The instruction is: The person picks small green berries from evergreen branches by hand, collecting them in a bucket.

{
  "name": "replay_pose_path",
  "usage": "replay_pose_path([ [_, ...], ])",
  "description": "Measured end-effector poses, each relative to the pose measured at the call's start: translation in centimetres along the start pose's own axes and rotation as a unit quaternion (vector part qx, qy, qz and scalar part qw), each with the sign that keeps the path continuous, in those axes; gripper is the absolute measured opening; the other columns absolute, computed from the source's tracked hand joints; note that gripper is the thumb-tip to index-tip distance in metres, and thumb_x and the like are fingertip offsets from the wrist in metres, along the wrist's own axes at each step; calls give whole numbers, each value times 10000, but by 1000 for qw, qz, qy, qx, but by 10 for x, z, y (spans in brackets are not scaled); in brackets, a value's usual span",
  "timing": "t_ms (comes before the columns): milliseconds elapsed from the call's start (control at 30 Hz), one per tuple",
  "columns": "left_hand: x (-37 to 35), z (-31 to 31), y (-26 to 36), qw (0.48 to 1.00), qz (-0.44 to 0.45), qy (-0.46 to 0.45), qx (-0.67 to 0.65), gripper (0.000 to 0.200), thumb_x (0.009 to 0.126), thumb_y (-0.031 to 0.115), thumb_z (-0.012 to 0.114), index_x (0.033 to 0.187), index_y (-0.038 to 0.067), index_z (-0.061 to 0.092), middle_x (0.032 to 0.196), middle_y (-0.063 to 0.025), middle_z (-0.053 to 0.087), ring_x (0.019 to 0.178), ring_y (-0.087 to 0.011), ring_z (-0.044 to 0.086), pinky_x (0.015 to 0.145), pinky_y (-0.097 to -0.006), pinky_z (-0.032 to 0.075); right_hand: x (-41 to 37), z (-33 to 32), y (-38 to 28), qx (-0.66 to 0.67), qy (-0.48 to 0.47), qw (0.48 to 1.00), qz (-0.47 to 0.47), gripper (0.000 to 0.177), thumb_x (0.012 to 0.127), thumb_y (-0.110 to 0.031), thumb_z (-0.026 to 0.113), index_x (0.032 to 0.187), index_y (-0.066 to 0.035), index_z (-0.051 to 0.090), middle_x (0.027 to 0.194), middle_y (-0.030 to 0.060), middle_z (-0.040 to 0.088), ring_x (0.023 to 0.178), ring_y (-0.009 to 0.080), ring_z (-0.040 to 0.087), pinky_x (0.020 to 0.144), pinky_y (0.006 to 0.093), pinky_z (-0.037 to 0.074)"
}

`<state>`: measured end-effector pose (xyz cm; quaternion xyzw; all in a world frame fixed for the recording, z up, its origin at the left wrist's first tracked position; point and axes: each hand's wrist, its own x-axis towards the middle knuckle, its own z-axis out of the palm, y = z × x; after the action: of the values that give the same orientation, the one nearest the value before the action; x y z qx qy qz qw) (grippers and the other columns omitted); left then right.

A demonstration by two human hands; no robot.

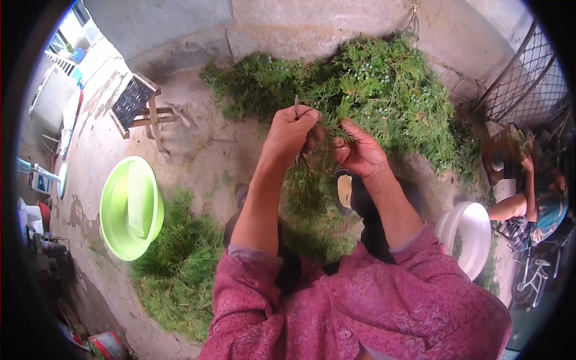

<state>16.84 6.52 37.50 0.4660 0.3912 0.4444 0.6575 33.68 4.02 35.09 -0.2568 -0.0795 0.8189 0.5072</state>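
My left hand (pixel 292 133) is closed round a thin green branch, whose bare stem sticks up above the fingers and whose leafy part hangs down below them. Just to its right, my right hand (pixel 361 151) has its thumb and fingers at a small green sprig (pixel 341 129), pinching at its leaves. Behind both hands a large pile of green branches (pixel 390 90) with small pale berries lies against the wall. More cut greenery (pixel 312 198) is on the ground between my feet, below the hands.
A light green basin (pixel 109 204) stands at the left, beside a heap of green sprigs (pixel 180 270). A wooden stool (pixel 133 103) is farther back. At the right are a white tub (pixel 474 234), a seated person (pixel 543 207) and a wire mesh panel (pixel 522 78).
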Motion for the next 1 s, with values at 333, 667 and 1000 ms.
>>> replay_pose_path([
  [333,-1,6,-5,999,17,40,26,163,851,181,526,819,24,558,581,-43,542,406,-80,437,357,-229,339,-24,0,-2,-95,-7,995,27,83,802,-75,573,870,-68,526,680,46,526,517,105,486,408,172,358],
  [667,-10,23,-19,993,12,3,120,168,856,183,515,822,26,563,565,-31,541,408,-70,455,361,-223,345,-69,2,5,-149,18,981,122,147,843,-154,493,743,-46,495,607,40,465,409,37,374,329,167,282],
  [1000,-5,16,-12,995,35,60,77,178,858,170,509,765,25,553,560,-45,538,389,-77,428,342,-231,331,-49,-48,13,-100,9,995,18,149,783,-62,495,927,-23,509,896,116,542,682,137,523,504,215,432],
])
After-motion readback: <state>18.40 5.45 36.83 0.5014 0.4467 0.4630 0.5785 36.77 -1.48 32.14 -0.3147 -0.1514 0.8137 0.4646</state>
